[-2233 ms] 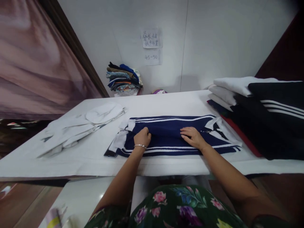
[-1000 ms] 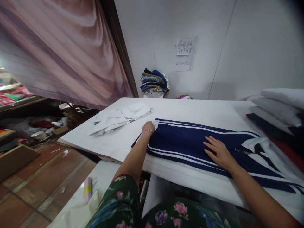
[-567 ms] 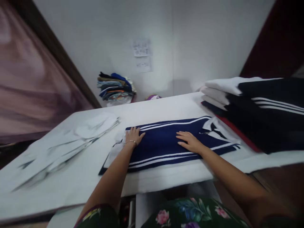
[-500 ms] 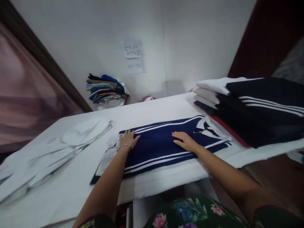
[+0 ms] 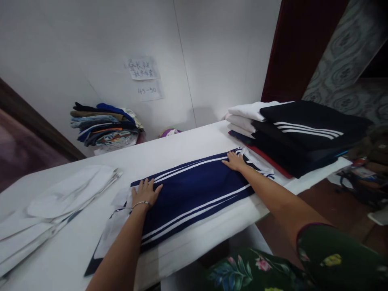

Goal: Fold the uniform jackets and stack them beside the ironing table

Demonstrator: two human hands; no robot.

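A navy blue garment with white stripes (image 5: pixel 190 188) lies folded into a long strip across the white table. At its left end, on the border with a whitish section, my left hand (image 5: pixel 146 194) rests flat with fingers spread. My right hand (image 5: pixel 235 161) lies on the upper edge near the right end, fingers stretched out and pressing the cloth. Just beyond that hand shows a white and dark collar-like part (image 5: pixel 257 161), partly hidden by my right arm. Neither hand grips the fabric.
To the right stands a stack of folded dark, white and grey clothes (image 5: pixel 303 133). A loose white garment (image 5: pixel 69 198) lies at the left. Behind the table is a pile of mixed clothes (image 5: pixel 106 125), below paper notes (image 5: pixel 144 68) on the wall.
My right hand has slid along the navy garment toward its collar end and upper edge. My left hand stays at the left end. The view has turned to the right.
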